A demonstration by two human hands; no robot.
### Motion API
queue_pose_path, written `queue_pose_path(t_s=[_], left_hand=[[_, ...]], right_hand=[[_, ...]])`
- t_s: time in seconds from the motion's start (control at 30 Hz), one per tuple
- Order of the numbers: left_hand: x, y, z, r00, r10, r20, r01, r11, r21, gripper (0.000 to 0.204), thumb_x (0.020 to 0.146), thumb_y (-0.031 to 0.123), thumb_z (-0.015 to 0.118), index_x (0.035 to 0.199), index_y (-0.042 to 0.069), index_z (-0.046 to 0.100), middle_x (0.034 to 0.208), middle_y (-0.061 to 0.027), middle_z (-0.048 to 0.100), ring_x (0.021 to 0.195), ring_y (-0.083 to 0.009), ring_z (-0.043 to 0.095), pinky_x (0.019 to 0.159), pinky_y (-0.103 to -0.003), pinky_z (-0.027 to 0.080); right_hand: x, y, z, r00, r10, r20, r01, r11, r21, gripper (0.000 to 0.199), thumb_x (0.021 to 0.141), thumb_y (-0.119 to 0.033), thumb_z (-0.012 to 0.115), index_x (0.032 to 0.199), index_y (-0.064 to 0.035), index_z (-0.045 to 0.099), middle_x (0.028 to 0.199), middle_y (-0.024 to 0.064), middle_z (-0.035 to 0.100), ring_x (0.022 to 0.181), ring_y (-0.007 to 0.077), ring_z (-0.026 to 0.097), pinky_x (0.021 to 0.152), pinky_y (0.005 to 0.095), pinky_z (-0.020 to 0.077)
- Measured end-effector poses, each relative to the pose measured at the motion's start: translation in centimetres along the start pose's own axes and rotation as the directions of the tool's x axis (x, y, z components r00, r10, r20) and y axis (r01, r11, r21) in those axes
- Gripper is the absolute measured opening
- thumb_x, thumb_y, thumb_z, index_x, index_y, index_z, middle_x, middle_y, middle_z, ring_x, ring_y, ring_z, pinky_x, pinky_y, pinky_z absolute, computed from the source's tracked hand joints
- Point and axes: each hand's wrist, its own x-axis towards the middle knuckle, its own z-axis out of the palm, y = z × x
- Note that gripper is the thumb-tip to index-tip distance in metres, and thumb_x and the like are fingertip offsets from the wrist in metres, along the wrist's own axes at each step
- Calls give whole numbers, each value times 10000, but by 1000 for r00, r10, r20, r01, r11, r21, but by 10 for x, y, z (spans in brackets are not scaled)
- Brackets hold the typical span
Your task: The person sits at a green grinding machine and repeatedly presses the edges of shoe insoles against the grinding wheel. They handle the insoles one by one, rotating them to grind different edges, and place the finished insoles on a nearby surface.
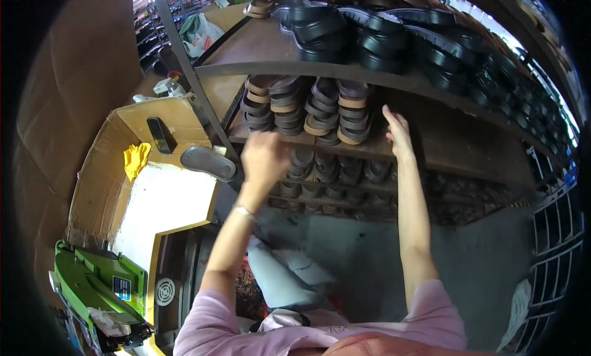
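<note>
Stacks of brown and tan shoe soles (320,106) stand side by side on the middle board of a shelf rack ahead of me. My left hand (265,162) is in front of the leftmost stacks, near the board's front edge. Motion smears it and its fingers are hidden, so I cannot make out anything in it. To the right of the stacks, my right hand (398,131) reaches toward the board with fingers stretched out and nothing in them. A small gap separates it from the nearest stack.
Black soles (375,39) crowd the upper shelf; more fill lower shelves. At left, a cardboard-walled white worktable (169,196) carries a yellow glove (136,161), a dark phone-like object (161,135) and a single grey sole (208,164) at its edge. A green machine (101,288) stands nearer me.
</note>
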Motion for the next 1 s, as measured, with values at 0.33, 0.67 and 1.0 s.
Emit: queue_pose_path(t_s=[0.33, 0.67, 1.0], left_hand=[[-146, -191, -14, 899, -330, 287, 85, 776, 625, 786, 705, 45, 626, 1427, 202, 359, 1411, -125, 420, 1281, -410, 363, 1016, -513, 354], [-46, -7, -111, 969, 237, -65, -245, 944, -220, 402, 724, 73, 607, 1123, 37, 641, 1209, -196, 599, 1153, -430, 531, 950, -471, 443], [110, 9, 44, 862, 497, 98, -428, 819, -383, 598, 574, -16, 596, 1161, 90, 644, 1214, -150, 587, 1213, -374, 464, 1015, -445, 401]], right_hand=[[-43, -72, 89, 452, -822, 345, 809, 215, -547, 609, 735, -389, 724, 1265, -138, 558, 1298, 120, 496, 1216, 334, 433, 1004, 494, 278], [-16, -48, 78, 363, -842, 400, 844, 115, -524, 381, 717, -319, 712, 975, -41, 678, 974, 91, 628, 966, 272, 577, 836, 412, 431], [-25, -43, 82, 281, -943, 179, 853, 160, -498, 283, 703, -187, 691, 918, -7, 655, 963, 110, 639, 891, 288, 589, 771, 399, 428]])
